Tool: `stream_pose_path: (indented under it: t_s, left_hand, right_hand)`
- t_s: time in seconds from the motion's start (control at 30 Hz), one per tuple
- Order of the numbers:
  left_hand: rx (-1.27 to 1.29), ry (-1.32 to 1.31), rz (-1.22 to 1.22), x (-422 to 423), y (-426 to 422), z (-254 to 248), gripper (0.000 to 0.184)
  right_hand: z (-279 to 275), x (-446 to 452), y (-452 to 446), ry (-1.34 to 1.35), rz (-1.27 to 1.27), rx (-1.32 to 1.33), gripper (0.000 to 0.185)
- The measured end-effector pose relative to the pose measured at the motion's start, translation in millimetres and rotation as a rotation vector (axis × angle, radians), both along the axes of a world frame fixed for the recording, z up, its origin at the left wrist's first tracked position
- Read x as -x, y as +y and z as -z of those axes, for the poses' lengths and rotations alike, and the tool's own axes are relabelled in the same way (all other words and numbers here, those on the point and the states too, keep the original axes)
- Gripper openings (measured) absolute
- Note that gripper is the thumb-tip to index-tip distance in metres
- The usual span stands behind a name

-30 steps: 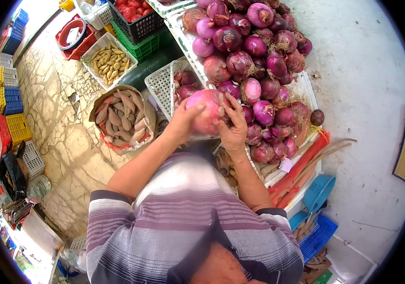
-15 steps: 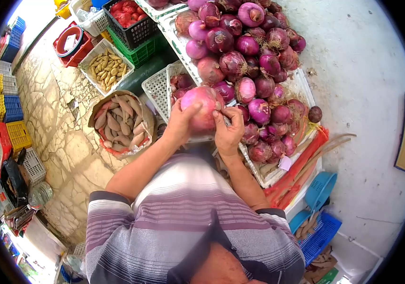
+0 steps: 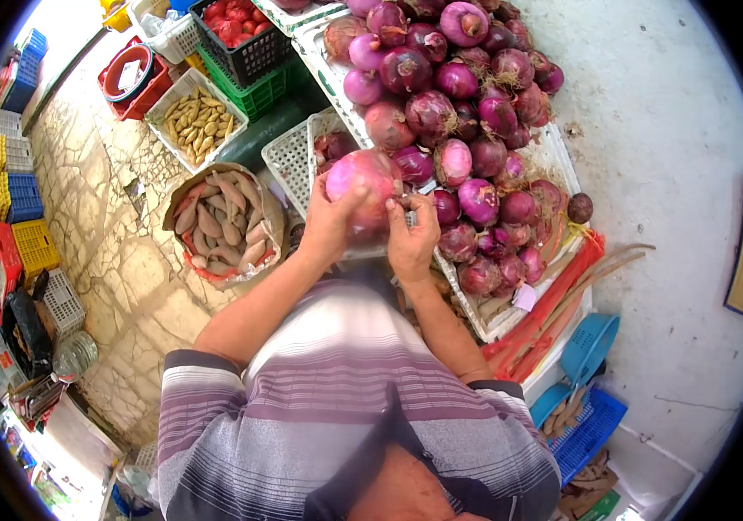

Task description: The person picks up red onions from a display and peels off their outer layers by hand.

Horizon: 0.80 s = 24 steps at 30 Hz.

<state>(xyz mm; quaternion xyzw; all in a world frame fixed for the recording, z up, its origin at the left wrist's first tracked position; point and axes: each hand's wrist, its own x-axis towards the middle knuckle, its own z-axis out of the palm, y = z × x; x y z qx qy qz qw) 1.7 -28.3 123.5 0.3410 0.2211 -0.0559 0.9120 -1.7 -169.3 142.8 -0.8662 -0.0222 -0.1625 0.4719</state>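
Note:
A large red onion (image 3: pixel 364 184) is held up in front of my chest. My left hand (image 3: pixel 333 224) is wrapped round its left side, thumb across the front. At the onion's right edge, my right hand (image 3: pixel 413 234) has its thumb and fingers pinched together against the surface. Whether loose skin is between those fingertips is too small to tell. Just beyond and to the right, a heap of red onions (image 3: pixel 430 115) fills a white crate (image 3: pixel 554 152). A smaller lot of onions (image 3: pixel 334 146) sits in a white basket behind the held one.
A sack of sweet potatoes (image 3: pixel 225 221) stands on the stone floor at left, with a white basket of yellowish roots (image 3: pixel 199 126) beyond it. Red netting (image 3: pixel 554 317) and a blue colander (image 3: pixel 591 347) lie at right. Black (image 3: pixel 237 52) and green crates are stacked at the back.
Both hands and the onion have shifted slightly left. The onion has turned a little in my grip, and my right fingertips sit slightly lower on its edge.

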Motion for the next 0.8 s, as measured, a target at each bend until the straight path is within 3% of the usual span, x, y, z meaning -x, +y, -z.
stream_pose_path:
  t_s: [0.2,0.4,0.6,0.8]
  left_hand:
    - [-0.095,-0.032,-0.055,0,-1,4,0.069]
    - [0.074,0.045,-0.071,-5,5,10,0.067]
    - [0.185,0.027,-0.052,-8,13,15,0.050]
    - [0.363,0.112,-0.015,-10,17,19,0.053]
  right_hand:
    - [6,1,3,-0.081,-0.098,0.137,0.011]
    - [2,8,7,-0.179,-0.255,0.165,0.010]
    - [9,18,-7,-0.125,-0.301,0.162,0.010]
    - [15,20,-25,-0.039,-0.290,0.185,0.006]
